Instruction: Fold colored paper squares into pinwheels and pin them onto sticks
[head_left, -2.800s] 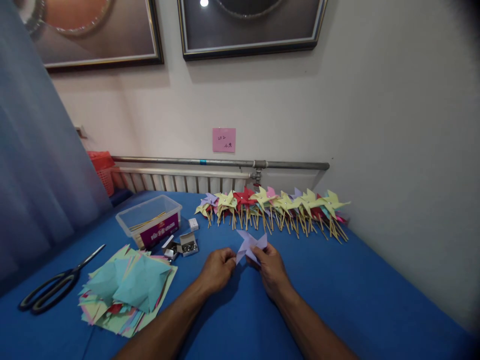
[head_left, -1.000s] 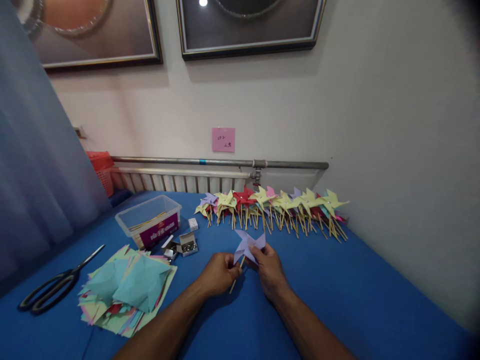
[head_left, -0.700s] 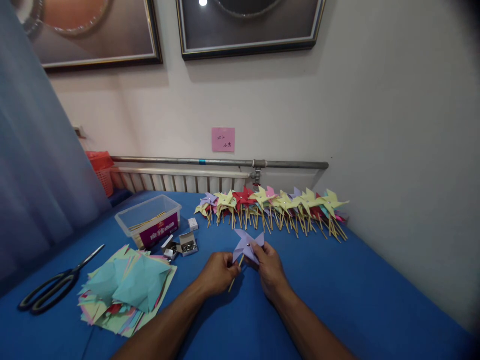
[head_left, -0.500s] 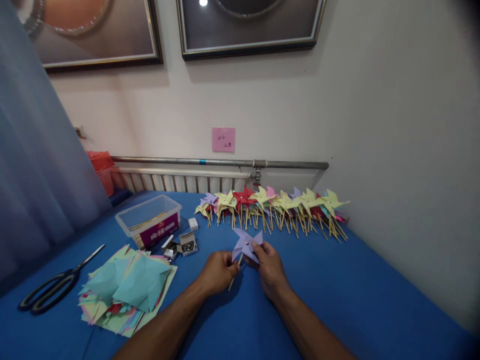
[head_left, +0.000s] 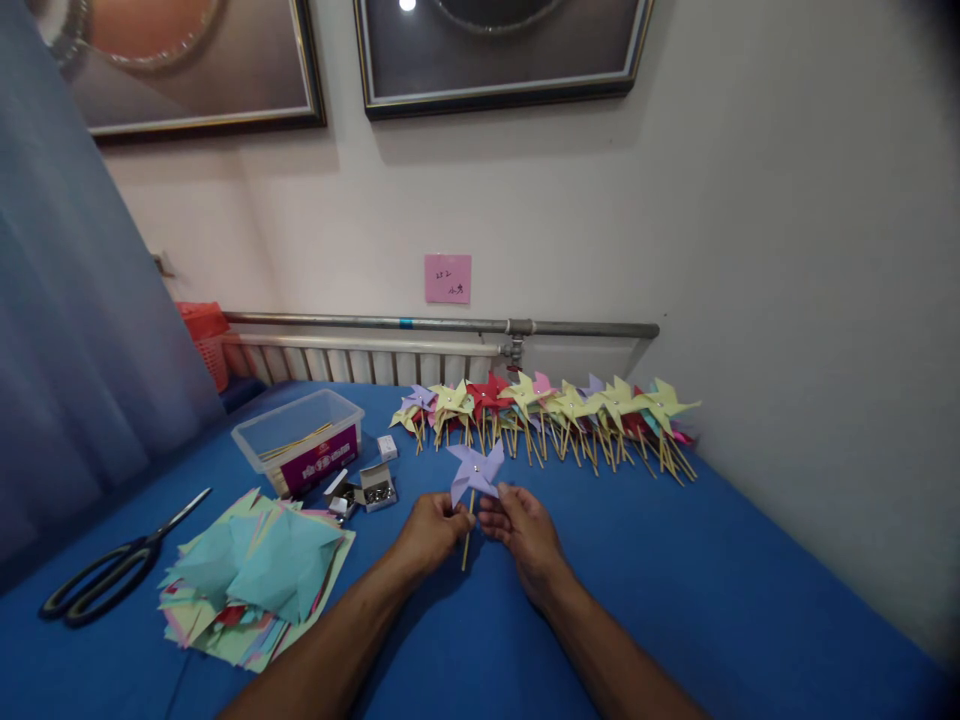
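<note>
- The blue table (head_left: 675,580) fills the lower part of my view and carries everything I work with.
- A row of finished pinwheels (head_left: 547,415) lies along the far edge, near the wall.
- To my left sits a loose stack of coloured paper squares (head_left: 255,575), with black scissors (head_left: 112,575) further left.
- Behind the stack stands a clear plastic tub (head_left: 296,440) holding sticks, and just beside it lie small open boxes of pins (head_left: 367,490).
- My left hand (head_left: 431,530) is curled closed, thumb and fingertips pinching the thin wooden stick (head_left: 466,540).
- My right hand (head_left: 525,530) is loosely curled, its fingertips at the stick just below the paper head; I cannot tell how firmly it grips.
- The purple pinwheel (head_left: 474,470) stands almost upright between my hands, above the table, in front of the finished row.
</note>
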